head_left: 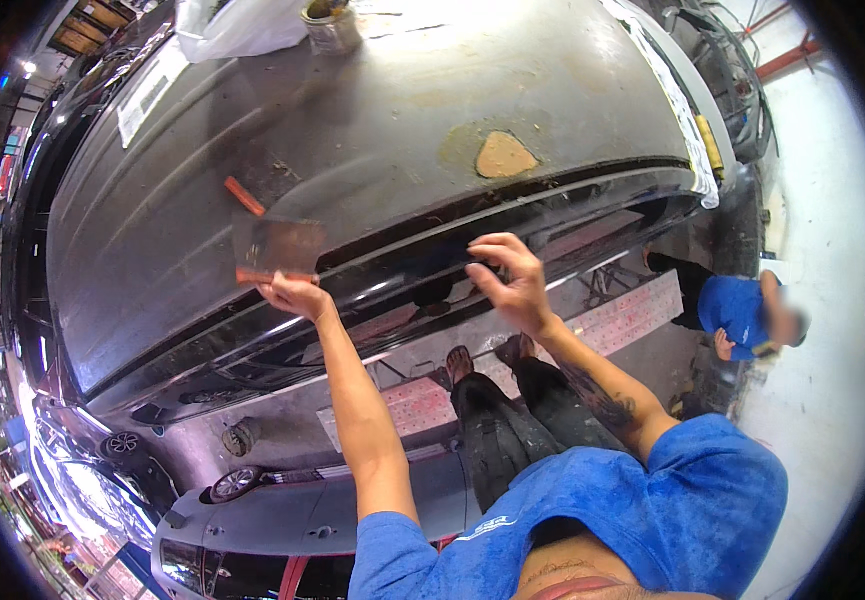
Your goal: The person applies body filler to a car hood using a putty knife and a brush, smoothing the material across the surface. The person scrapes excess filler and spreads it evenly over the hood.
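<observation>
My left hand (293, 296) is closed on the orange-red back edge of a putty spreader (290, 245); its flat brownish blade is over the car's dull grey roof (372, 130). A second orange-edged spreader (245, 196) lies on the roof just beyond it. To the right, my right hand (515, 280) is raised near the roof's edge, with fingers bent, thumb apart and nothing visible in it. Beyond that hand, a tan patch of filler (506, 156) sits on the roof inside a yellowish smeared area.
An open can (331, 30) and clear plastic sheeting (237, 30) are at the roof's far side. I stand on a stained plank platform (622, 315). Behind is a grey car (292, 525). A co-worker in a blue shirt (737, 310) is at the right, near a white wall.
</observation>
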Demonstrator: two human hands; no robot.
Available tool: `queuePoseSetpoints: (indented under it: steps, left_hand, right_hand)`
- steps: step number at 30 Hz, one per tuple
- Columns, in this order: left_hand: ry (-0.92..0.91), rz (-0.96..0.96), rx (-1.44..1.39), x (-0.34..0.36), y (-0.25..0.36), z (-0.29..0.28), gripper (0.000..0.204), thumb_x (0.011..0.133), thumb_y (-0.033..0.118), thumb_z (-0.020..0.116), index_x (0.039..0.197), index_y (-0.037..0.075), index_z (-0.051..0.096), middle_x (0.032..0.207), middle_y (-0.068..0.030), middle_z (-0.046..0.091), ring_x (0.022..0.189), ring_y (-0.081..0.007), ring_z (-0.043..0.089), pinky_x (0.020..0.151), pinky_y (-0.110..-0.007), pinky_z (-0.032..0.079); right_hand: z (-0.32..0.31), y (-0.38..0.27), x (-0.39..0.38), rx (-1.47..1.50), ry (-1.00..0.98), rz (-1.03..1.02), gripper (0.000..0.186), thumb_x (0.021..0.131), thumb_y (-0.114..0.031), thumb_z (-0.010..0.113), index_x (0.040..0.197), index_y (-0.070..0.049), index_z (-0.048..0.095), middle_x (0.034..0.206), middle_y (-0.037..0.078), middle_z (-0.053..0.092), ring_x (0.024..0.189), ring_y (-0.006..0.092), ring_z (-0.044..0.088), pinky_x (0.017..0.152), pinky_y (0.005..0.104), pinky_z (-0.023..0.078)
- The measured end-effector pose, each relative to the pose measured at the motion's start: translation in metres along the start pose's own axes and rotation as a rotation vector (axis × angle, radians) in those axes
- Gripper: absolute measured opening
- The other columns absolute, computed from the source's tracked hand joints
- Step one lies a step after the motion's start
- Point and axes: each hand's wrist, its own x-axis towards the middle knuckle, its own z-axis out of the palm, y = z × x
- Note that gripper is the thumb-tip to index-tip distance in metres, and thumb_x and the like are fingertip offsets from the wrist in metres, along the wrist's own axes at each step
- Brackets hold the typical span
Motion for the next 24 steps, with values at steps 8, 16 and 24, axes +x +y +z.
queuePoseSetpoints:
  steps: [8, 16, 24]
  left_hand:
    - [-0.737, -0.006, 0.574, -0.103, 0.022, 0.109, 0.028, 0.091, 0.024, 0.061, 0.094, 0.001, 0.045, 0.062, -0.0024, 0.046, 0.037, -0.0129, 0.048, 0.029, -0.028, 0.042]
    - [-0.871, 0.555, 0.846, -0.145, -0.019, 0.201, 0.025, 0.088, 0.017, 0.062, 0.090, -0.004, 0.049, 0.067, -0.0206, 0.062, 0.049, -0.0316, 0.063, 0.042, -0.040, 0.047]
    - [-0.891, 0.542, 0.940, -0.167, 0.003, 0.197, 0.025, 0.086, 0.012, 0.060, 0.100, -0.007, 0.053, 0.087, -0.0271, 0.067, 0.055, -0.0326, 0.067, 0.050, -0.041, 0.052]
  right_hand:
    - [-0.122, 0.099, -0.109, 0.071, 0.143, 0.476, 0.013, 0.088, -0.007, 0.066, 0.096, 0.003, 0.068, 0.094, 0.005, 0.063, 0.085, 0.0112, 0.062, 0.074, 0.0235, 0.049]
    - [-0.159, 0.146, -0.205, 0.224, 0.316, 0.733, 0.014, 0.091, -0.007, 0.065, 0.095, 0.007, 0.065, 0.094, 0.005, 0.061, 0.083, 0.0106, 0.058, 0.076, 0.0238, 0.047]
    - [-0.174, 0.164, -0.234, 0.333, 0.366, 0.862, 0.016, 0.091, -0.008, 0.065, 0.096, 0.007, 0.065, 0.094, 0.005, 0.061, 0.078, 0.0096, 0.058, 0.071, 0.0231, 0.047]
